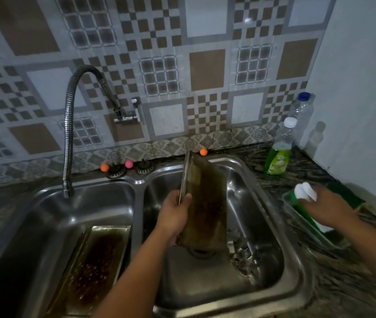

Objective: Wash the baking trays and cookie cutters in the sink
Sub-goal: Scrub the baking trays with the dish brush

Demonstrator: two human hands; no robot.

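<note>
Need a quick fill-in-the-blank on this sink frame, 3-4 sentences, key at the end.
1. The left hand grips a baking tray stood on end in the ____ basin of the sink.
2. A second, dirty baking tray lies in the ____ basin.
3. The right hand reaches to a container on the counter, beside a bottle of ____ dish soap.
4. The faucet spout hangs over the ____ basin.

Missing words: right; left; green; left

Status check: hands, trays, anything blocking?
Left hand grips upright tray in right basin. Right hand on sponge in holder, grip blurred. Second tray flat in left basin. Cookie cutters beside drain.
</note>
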